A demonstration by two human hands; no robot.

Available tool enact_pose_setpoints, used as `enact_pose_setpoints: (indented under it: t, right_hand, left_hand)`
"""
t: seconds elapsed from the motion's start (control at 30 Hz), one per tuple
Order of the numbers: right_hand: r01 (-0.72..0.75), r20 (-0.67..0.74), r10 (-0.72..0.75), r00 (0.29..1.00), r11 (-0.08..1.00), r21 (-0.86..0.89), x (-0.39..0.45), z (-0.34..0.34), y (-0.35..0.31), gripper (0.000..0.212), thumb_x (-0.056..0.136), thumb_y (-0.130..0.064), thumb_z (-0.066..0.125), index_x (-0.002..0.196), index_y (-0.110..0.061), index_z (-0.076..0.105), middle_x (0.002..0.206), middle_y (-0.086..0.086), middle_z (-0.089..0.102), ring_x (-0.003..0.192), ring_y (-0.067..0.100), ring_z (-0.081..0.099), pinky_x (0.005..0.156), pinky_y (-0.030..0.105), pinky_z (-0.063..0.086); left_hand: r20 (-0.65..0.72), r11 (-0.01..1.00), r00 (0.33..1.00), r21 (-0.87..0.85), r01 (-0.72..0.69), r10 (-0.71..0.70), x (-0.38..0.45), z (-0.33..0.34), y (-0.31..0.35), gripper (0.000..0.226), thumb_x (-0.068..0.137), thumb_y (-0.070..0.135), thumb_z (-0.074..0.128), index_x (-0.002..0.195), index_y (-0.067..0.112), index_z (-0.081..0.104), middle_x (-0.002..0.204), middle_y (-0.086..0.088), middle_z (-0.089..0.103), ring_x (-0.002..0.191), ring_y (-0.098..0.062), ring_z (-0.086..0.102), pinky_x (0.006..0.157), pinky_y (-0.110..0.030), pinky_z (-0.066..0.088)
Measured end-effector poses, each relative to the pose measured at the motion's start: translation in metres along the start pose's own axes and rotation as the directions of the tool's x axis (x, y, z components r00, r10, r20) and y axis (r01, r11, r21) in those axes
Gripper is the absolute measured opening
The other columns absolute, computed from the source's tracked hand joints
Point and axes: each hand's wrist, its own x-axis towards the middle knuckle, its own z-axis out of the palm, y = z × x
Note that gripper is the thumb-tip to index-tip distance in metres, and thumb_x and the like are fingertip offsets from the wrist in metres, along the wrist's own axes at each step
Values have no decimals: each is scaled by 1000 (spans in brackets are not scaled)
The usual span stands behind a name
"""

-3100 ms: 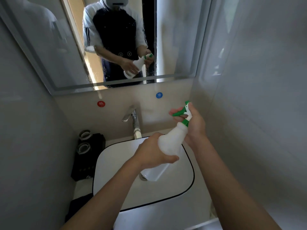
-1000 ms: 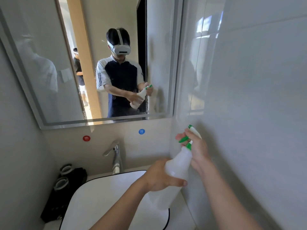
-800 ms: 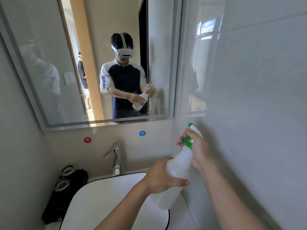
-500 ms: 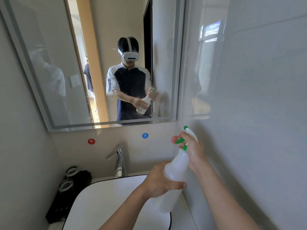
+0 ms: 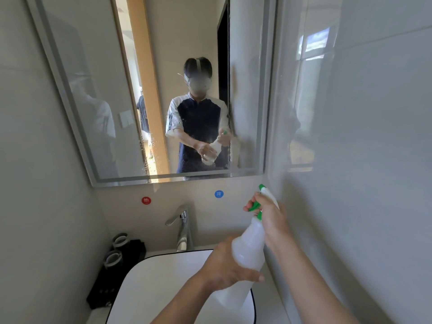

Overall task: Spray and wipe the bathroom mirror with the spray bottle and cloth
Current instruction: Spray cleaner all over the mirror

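A white spray bottle [image 5: 247,246] with a green trigger and nozzle is held tilted up toward the mirror [image 5: 98,90], just over the basin's right side. My left hand [image 5: 224,265] grips the bottle's body from the left. My right hand [image 5: 271,218] wraps the neck, fingers curled over the green trigger. Fine droplets speckle the mirror's lower middle, around the reflected person. No cloth is in view.
A white basin [image 5: 149,284] with a black rim sits below, with a chrome tap [image 5: 181,228] behind it. A black holder with two cups [image 5: 117,256] stands at the left. Tiled walls close in on both sides; the right wall is right beside my right hand.
The view has tilted up from the basin to take in more of the mirror. Both hands keep their grip on the bottle. More droplets now show on the glass.
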Motion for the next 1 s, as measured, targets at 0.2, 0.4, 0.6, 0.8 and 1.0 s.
enact_pose_setpoints:
  t: [0.2,0.4,0.6,0.8,1.0]
  right_hand:
    - [36,-48,-31,998,994,101,6,6,-11,22,76,-19,61,55,-18,69,54,5,51,47,19,51,71,44,44]
    - [55,-14,-56,998,997,-58,18,2,-35,27,80,-22,63,54,-21,70,73,8,75,75,23,63,75,36,47]
    - [203,119,-194,974,976,-75,31,2,-65,21,93,0,59,86,-14,74,99,6,78,96,19,71,91,38,55]
    - [263,81,-254,964,956,-133,35,16,-98,32,93,-18,63,60,-20,67,73,7,71,69,18,63,74,35,55]
    - [187,36,-186,982,922,-339,33,22,-107,40,87,-32,57,54,-11,58,62,12,63,59,20,54,65,30,46]
  left_hand:
    - [-49,997,998,65,-35,38,5,-1,18,60,64,30,94,107,32,52,97,15,64,85,-3,63,77,-27,56]
    - [-73,999,996,12,-50,51,15,-5,38,54,66,30,92,105,29,53,96,11,66,84,-8,65,74,-27,57]
    - [-117,996,989,4,-88,88,31,-18,59,74,62,38,95,120,22,53,108,6,67,97,-11,67,83,-35,59]
    - [-116,992,986,-24,-122,119,42,-31,86,67,70,32,92,122,19,54,107,6,67,92,-8,67,69,-21,53]
    - [-95,989,989,-83,-124,116,44,-24,88,62,68,31,92,117,17,58,107,0,72,94,-13,71,81,-30,61]
